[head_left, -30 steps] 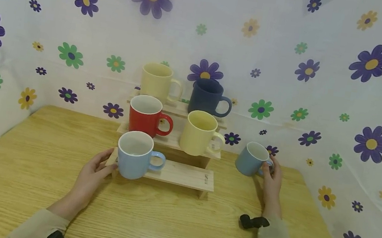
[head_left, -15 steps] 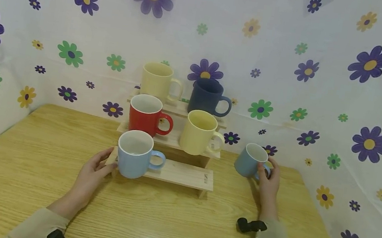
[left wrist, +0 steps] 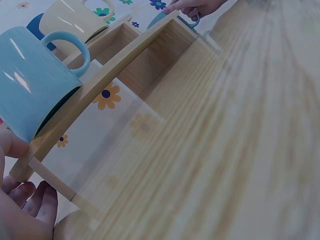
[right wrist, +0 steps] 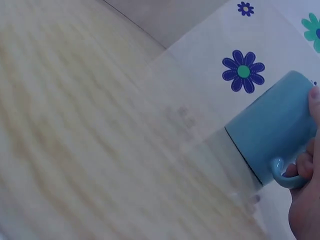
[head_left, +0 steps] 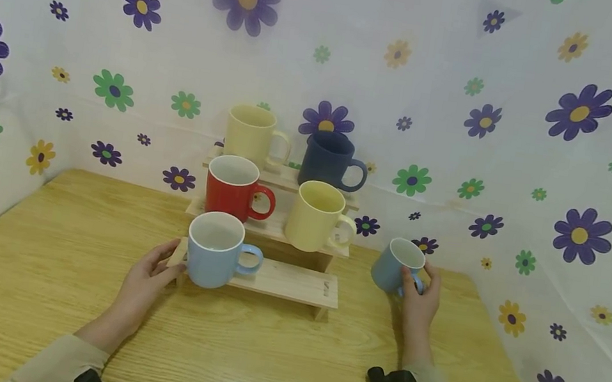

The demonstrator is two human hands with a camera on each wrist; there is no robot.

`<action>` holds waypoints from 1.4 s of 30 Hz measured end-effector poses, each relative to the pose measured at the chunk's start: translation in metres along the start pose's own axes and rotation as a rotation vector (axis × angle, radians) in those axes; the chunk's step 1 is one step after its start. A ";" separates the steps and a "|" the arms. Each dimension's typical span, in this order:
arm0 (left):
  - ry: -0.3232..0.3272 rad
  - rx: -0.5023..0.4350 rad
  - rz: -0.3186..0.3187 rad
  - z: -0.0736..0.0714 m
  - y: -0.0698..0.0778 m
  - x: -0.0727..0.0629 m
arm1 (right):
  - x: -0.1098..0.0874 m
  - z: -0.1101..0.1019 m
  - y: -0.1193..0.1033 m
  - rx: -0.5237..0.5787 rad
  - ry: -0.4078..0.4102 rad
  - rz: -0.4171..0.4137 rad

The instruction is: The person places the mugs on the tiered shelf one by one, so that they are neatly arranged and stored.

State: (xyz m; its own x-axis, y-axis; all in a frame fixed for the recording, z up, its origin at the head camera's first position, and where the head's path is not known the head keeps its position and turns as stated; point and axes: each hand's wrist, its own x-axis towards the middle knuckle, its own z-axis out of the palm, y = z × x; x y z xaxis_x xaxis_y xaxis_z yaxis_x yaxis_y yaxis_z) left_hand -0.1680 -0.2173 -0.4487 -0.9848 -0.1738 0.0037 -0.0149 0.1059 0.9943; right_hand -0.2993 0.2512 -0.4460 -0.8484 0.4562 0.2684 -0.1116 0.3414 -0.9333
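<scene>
My right hand grips a blue mug by its handle, to the right of the wooden stepped rack. The mug leans slightly; in the right wrist view my fingers curl through the handle. My left hand holds the left end of the rack's lowest step, thumb on top and fingers beneath in the left wrist view. Beside that thumb, a light blue mug stands upright on this step. The step's right half is bare.
A red mug and a yellow mug stand on the middle step. Another yellow mug and a navy mug occupy the top one. Behind the wooden table hangs a flowered cloth.
My right hand has shifted slightly left and toward me with the blue mug, and more of its handle is covered by my fingers. The left hand keeps its hold on the rack.
</scene>
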 end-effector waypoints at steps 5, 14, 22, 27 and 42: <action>-0.002 0.006 0.005 0.001 0.000 -0.001 | -0.005 -0.001 -0.015 0.038 0.004 0.046; 0.000 0.012 -0.004 -0.001 -0.001 0.001 | -0.003 -0.006 -0.039 0.034 -0.022 0.054; -0.002 0.021 -0.010 -0.001 -0.001 0.000 | -0.002 -0.014 -0.062 0.305 -0.100 0.109; -0.003 0.012 -0.003 -0.001 0.000 0.000 | -0.008 -0.018 -0.087 0.642 -0.184 0.009; 0.009 0.022 0.019 0.000 -0.002 0.000 | -0.036 -0.014 -0.134 1.077 -0.499 -0.174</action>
State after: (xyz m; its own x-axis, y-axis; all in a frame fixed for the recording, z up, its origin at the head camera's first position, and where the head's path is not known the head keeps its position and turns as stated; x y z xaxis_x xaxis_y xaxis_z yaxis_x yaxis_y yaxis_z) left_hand -0.1676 -0.2171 -0.4504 -0.9833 -0.1803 0.0233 -0.0004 0.1306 0.9914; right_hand -0.2463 0.2003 -0.3270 -0.8594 0.0225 0.5109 -0.4187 -0.6044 -0.6777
